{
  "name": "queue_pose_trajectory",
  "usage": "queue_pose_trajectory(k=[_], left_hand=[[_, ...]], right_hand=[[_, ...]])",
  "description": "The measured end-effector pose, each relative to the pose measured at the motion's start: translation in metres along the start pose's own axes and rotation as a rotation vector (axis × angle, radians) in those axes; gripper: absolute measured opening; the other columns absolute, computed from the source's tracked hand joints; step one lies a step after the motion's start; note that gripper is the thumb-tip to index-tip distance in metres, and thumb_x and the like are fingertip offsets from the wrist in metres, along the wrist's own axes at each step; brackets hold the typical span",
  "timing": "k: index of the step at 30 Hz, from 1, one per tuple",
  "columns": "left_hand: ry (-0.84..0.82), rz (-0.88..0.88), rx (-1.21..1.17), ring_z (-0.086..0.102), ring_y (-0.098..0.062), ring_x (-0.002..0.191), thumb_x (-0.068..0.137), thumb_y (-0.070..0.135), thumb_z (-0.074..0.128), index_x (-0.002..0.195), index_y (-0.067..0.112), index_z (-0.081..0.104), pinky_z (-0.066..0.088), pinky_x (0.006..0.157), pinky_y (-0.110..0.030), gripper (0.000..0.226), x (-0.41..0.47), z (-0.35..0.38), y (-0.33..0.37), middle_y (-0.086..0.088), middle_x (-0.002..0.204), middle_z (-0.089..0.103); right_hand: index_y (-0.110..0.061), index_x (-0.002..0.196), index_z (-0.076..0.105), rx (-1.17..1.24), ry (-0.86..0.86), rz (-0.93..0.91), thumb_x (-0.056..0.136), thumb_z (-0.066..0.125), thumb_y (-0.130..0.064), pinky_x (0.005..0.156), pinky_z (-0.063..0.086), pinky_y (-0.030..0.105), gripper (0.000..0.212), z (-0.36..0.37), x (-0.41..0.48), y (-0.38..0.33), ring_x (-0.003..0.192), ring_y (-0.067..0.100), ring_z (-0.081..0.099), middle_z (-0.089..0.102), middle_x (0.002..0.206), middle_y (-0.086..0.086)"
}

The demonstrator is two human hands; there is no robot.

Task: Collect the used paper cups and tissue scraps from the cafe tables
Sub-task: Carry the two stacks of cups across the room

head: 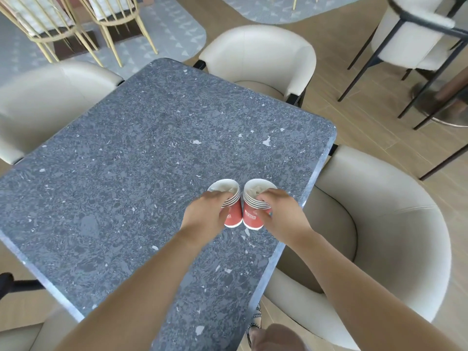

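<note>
We are holding two stacks of red paper cups, one in each hand. Our left hand [206, 211] is wrapping its fingers round the left stack [233, 217]. Our right hand [281, 214] is gripping the right stack [252, 219]. The stacks are sitting side by side between our hands, over the grey bench [152, 148]. White tissue [256, 190] is lying crumpled inside the right stack, just past our right fingers. A cream chair [395, 224] is standing to the right of our right hand.

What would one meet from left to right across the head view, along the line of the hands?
Grey table → left hand → left cup stack → right cup stack → right hand → cream chair.
</note>
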State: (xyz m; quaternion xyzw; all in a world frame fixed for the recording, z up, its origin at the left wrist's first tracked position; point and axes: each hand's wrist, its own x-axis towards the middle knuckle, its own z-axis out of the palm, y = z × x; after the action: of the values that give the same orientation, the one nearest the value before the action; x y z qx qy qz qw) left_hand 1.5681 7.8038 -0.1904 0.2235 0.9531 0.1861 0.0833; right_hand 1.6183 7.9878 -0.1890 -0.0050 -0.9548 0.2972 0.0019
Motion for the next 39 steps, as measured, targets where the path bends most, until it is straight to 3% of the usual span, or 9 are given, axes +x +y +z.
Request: queue_pose_trajectory(k=[5,11,19,28,31,39], left_hand=[[0.122,0.164,-0.001,0.054,-0.024,0.108,0.088,0.022,0.055,0.125,0.028,0.053,0.046,0.08,-0.032,0.038,-0.029,-0.029,0.008,0.002,0.117,0.063],[0.205,0.276,0.006,0.056,-0.024,0.105,0.086,0.022,0.057,0.122,0.029,0.056,0.048,0.075,-0.032,0.037,-0.088,-0.071,0.014,0.004,0.116,0.062],[0.328,0.432,-0.107,0.059,-0.021,0.103,0.082,0.02,0.063,0.118,0.029,0.058,0.048,0.082,-0.031,0.037,-0.166,-0.107,0.036,0.005,0.115,0.064],[0.259,0.674,-0.201,0.058,-0.019,0.102,0.082,0.018,0.061,0.116,0.028,0.06,0.045,0.083,-0.028,0.035,-0.216,-0.101,0.118,0.005,0.113,0.065],[0.203,0.757,-0.234,0.057,-0.019,0.105,0.083,0.017,0.06,0.115,0.027,0.06,0.047,0.087,-0.031,0.034,-0.233,-0.088,0.156,0.005,0.115,0.064],[0.134,1.052,-0.329,0.059,-0.022,0.102,0.076,0.012,0.064,0.112,0.025,0.063,0.045,0.085,-0.029,0.038,-0.316,-0.038,0.282,0.004,0.108,0.068]], right_hand=[[-0.024,0.107,0.062,0.036,0.15,-0.081,0.079,0.061,-0.013,0.071,0.045,0.025,0.03,-0.019,-0.033,-0.036,0.097,0.022,0.058,0.066,0.109,0.0],[-0.017,0.103,0.067,-0.014,0.282,-0.101,0.074,0.07,-0.012,0.083,0.047,0.032,0.03,-0.033,-0.087,-0.086,0.1,0.029,0.06,0.068,0.106,0.005],[-0.013,0.099,0.068,-0.025,0.472,-0.077,0.071,0.073,-0.01,0.083,0.043,0.021,0.029,-0.052,-0.176,-0.145,0.097,0.022,0.062,0.067,0.103,0.003],[-0.009,0.093,0.071,-0.096,0.68,0.097,0.069,0.075,-0.005,0.075,0.047,0.03,0.025,-0.087,-0.295,-0.154,0.09,0.025,0.057,0.061,0.109,0.01],[-0.012,0.095,0.071,-0.111,0.728,0.223,0.07,0.073,-0.006,0.081,0.049,0.033,0.026,-0.095,-0.342,-0.147,0.101,0.026,0.057,0.061,0.115,0.007],[-0.023,0.096,0.07,-0.187,0.889,0.551,0.072,0.07,-0.014,0.072,0.044,0.029,0.025,-0.118,-0.504,-0.133,0.092,0.025,0.058,0.069,0.099,-0.002]])
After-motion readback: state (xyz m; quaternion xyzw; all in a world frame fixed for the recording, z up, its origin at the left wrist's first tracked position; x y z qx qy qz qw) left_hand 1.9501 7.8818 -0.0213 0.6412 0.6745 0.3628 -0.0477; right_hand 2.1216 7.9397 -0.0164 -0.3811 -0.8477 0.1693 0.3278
